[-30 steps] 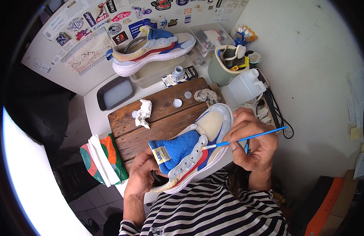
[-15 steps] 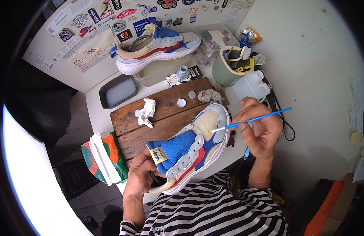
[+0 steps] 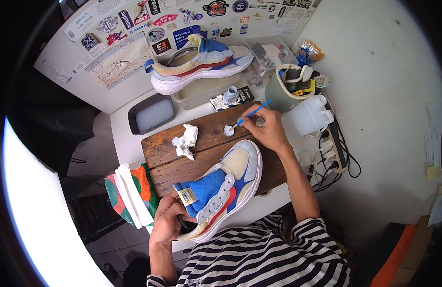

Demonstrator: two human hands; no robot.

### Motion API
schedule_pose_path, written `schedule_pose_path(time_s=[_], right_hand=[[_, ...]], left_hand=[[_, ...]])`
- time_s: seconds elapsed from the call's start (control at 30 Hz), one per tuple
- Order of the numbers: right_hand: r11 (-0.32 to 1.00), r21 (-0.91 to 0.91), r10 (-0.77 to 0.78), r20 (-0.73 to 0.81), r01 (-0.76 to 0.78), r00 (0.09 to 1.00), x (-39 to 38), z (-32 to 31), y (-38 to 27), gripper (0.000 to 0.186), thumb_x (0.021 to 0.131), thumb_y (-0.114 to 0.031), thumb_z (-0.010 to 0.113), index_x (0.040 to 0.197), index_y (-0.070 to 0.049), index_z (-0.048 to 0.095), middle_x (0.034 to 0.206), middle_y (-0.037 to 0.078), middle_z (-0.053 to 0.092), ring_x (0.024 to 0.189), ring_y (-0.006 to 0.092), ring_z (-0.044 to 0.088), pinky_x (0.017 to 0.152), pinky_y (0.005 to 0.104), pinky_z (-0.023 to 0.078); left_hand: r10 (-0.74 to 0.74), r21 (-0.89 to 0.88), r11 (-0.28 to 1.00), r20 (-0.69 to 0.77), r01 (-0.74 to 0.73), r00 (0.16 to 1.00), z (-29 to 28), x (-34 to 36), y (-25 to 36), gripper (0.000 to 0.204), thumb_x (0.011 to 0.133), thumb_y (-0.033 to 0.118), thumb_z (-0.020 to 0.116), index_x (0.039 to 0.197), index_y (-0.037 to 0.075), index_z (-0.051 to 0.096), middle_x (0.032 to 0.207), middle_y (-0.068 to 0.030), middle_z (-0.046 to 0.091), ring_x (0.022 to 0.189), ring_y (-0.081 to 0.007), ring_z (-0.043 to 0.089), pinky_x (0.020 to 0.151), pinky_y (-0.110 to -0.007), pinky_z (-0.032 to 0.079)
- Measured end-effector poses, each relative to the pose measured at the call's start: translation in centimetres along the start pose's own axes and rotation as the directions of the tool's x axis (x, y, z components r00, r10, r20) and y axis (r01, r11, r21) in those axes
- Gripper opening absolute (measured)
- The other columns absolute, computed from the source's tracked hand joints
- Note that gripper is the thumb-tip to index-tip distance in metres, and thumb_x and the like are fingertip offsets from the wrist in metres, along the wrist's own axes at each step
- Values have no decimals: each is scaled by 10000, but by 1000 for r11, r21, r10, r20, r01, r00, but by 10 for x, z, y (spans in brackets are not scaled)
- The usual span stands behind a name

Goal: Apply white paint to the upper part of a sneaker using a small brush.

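Dark brown wooden plank board (image 3: 201,158) lies on the white table (image 3: 123,143), under both hands. On the board's near edge rests a blue, cream and red sneaker with white sole (image 3: 221,191), toe pointing away; left hand (image 3: 167,225) grasps it at the heel end. A matching second sneaker (image 3: 199,62) sits atop a clear plastic box (image 3: 201,95), well beyond the right hand.

Containers: grey-green round tub (image 3: 285,88) beyond the right hand holds brushes and sponges; translucent white jug (image 3: 311,115) just to that hand's right, contents not discernible; dark rectangular tray (image 3: 153,114) far to its left holds something pale.

Right hand (image 3: 266,129) is pinched around a thin blue-handled paintbrush (image 3: 252,114), its tip touching a small white round cap (image 3: 228,129) just left of the fingers. Crumpled white tissue (image 3: 187,140) lies further left.
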State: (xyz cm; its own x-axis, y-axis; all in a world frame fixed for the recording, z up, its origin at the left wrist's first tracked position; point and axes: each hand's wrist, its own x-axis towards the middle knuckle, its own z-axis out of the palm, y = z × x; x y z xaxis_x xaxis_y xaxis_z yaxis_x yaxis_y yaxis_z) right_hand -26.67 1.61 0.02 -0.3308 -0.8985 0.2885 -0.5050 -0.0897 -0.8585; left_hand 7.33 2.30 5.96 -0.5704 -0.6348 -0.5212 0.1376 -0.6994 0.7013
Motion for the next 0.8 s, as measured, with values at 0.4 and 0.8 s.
schedule_pose_path(time_s=[0.4,0.8], right_hand=[[987,161,17,-32,-12,999,-3,-10,-5,97,855,-9,685,947,19,671,812,75,700,749,124,676,688,266,517],[884,412,-251,25,219,968,-54,-79,-114,117,829,62,603,943,55,629,836,131,647,753,180,622,696,291,489]], left_hand=[[-17,-27,999,17,18,1000,6,2,0,447,744,-36,449,1166,-125,567,913,-133,675,696,-155,668,604,-241,576],[34,-27,999,58,-32,998,18,2,2,453,754,-36,471,1187,-130,565,947,-149,700,733,-182,702,669,-260,596]])
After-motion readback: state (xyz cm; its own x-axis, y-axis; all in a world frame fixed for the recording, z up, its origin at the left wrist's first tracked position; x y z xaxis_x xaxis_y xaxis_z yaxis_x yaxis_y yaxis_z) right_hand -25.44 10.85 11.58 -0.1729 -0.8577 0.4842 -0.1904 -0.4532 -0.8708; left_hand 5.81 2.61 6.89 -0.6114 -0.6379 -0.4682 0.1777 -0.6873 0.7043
